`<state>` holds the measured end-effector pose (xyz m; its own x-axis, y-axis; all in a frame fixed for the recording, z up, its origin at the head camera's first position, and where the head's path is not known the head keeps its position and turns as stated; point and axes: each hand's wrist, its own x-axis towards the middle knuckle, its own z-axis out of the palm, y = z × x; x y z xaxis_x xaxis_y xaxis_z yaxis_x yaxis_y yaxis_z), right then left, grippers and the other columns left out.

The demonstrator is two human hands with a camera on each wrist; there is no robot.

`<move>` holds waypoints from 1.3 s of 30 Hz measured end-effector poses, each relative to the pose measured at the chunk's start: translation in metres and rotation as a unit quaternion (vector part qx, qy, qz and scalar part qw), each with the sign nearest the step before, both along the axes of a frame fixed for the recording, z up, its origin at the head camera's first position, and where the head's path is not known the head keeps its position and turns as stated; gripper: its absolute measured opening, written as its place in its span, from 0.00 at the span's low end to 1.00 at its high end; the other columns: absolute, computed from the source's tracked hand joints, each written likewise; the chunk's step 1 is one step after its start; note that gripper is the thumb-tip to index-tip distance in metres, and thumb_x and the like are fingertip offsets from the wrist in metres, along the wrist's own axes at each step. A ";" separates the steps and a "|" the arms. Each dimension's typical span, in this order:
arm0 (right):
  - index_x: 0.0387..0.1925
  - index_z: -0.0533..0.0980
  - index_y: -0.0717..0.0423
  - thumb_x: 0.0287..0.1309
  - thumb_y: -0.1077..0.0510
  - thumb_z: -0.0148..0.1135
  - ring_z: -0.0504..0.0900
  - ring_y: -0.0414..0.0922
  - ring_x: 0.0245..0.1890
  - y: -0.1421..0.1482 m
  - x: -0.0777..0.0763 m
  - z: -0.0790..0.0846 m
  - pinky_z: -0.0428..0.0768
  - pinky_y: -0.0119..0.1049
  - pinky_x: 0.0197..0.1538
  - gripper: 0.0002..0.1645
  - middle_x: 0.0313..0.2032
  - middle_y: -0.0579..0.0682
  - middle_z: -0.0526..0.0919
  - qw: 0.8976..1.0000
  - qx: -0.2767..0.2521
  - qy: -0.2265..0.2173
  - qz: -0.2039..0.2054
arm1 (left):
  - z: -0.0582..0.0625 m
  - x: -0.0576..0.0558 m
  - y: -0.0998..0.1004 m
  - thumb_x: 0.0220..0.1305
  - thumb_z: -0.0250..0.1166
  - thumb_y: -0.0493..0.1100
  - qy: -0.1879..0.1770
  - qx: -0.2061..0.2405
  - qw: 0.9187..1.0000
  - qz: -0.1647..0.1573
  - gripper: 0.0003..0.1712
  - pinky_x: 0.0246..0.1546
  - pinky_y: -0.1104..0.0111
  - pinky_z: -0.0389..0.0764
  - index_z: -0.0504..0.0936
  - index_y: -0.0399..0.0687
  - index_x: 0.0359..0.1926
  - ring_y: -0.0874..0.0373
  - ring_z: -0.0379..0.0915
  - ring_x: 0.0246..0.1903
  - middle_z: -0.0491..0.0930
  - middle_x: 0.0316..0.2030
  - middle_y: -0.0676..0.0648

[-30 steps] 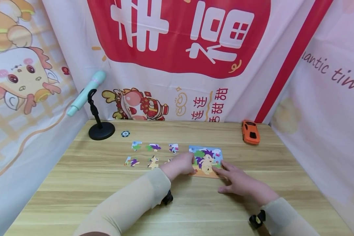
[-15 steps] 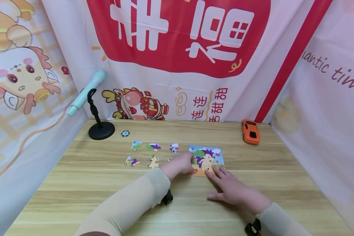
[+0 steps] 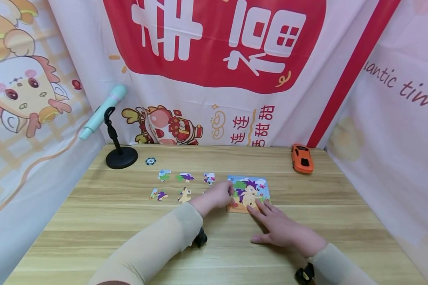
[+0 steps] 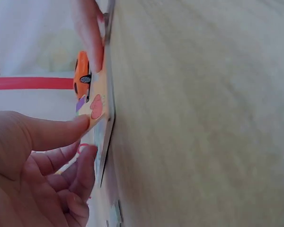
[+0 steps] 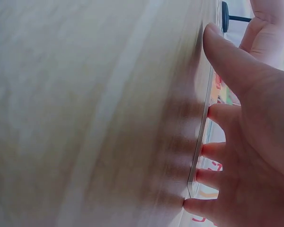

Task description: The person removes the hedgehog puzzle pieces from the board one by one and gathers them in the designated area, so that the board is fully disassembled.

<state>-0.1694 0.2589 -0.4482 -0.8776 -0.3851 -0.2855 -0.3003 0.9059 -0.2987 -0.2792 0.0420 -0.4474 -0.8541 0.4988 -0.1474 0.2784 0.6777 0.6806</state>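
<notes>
Light wooden table (image 3: 92,221) boxed in by printed cloth banners

A red-and-white banner (image 3: 214,43) with large characters hangs behind; cartoon-printed cloth (image 3: 25,99) drapes the left side, pink lettered cloth (image 3: 396,118) the right. Lighting seems soft and even.

We see a square puzzle board (image 3: 249,194) lying flat on the wooden desk (image 3: 128,221), its picture a cartoon hedgehog with purple spines on a blue and green ground, framed by an orange border. Its left edge sits under our left hand (image 3: 218,196), and our right hand (image 3: 283,228) lays straight fingers on its near right corner. Five loose puzzle pieces (image 3: 184,177) lie flat in two rows just left of the board.
</notes>
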 end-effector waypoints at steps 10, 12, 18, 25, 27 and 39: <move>0.77 0.50 0.32 0.50 0.22 0.58 0.39 0.60 0.75 0.001 0.000 0.001 0.50 0.64 0.68 0.57 0.78 0.49 0.41 1.000 0.003 -0.015 -0.007 | 0.014 -0.009 -0.030 0.60 0.66 0.32 0.013 0.102 0.995 0.004 0.05 0.33 0.65 0.77 0.78 0.43 0.31 0.55 0.73 0.31 0.77 0.30 0.48; 0.77 0.50 0.33 0.50 0.23 0.59 0.39 0.61 0.75 0.000 0.000 0.003 0.50 0.64 0.68 0.57 0.77 0.50 0.41 1.000 -0.001 -0.017 -0.007 | 0.021 -0.011 -0.045 0.60 0.66 0.31 0.011 0.110 0.994 0.008 0.05 0.33 0.66 0.78 0.78 0.43 0.31 0.55 0.74 0.31 0.78 0.30 0.48; 0.77 0.51 0.33 0.50 0.23 0.60 0.39 0.61 0.75 -0.002 0.000 0.004 0.50 0.64 0.68 0.57 0.77 0.50 0.42 1.000 -0.003 -0.016 -0.009 | 0.043 -0.009 -0.102 0.61 0.66 0.33 0.004 0.097 0.994 0.046 0.04 0.36 0.64 0.79 0.80 0.44 0.32 0.50 0.76 0.35 0.79 0.31 0.47; 0.77 0.51 0.32 0.49 0.23 0.60 0.39 0.60 0.75 0.000 0.000 -0.001 0.50 0.64 0.68 0.57 0.78 0.49 0.41 1.000 0.001 -0.016 -0.013 | 0.039 -0.003 -0.181 0.61 0.66 0.33 -0.022 0.050 0.997 0.062 0.02 0.35 0.62 0.78 0.80 0.41 0.34 0.51 0.74 0.33 0.78 0.32 0.46; 0.77 0.51 0.32 0.49 0.23 0.60 0.39 0.60 0.75 0.000 0.000 -0.001 0.49 0.64 0.68 0.57 0.78 0.49 0.41 1.000 0.001 -0.015 -0.014 | 0.036 0.002 -0.200 0.61 0.66 0.33 -0.035 0.037 0.997 0.063 0.02 0.35 0.62 0.78 0.80 0.40 0.34 0.52 0.74 0.32 0.78 0.31 0.46; 0.77 0.51 0.33 0.49 0.23 0.60 0.38 0.60 0.75 0.000 0.001 0.000 0.49 0.63 0.68 0.57 0.78 0.49 0.41 1.000 0.000 -0.011 -0.010 | 0.020 0.028 -0.250 0.62 0.65 0.32 -0.083 -0.017 0.993 0.077 0.03 0.34 0.63 0.73 0.80 0.39 0.31 0.54 0.71 0.31 0.77 0.28 0.48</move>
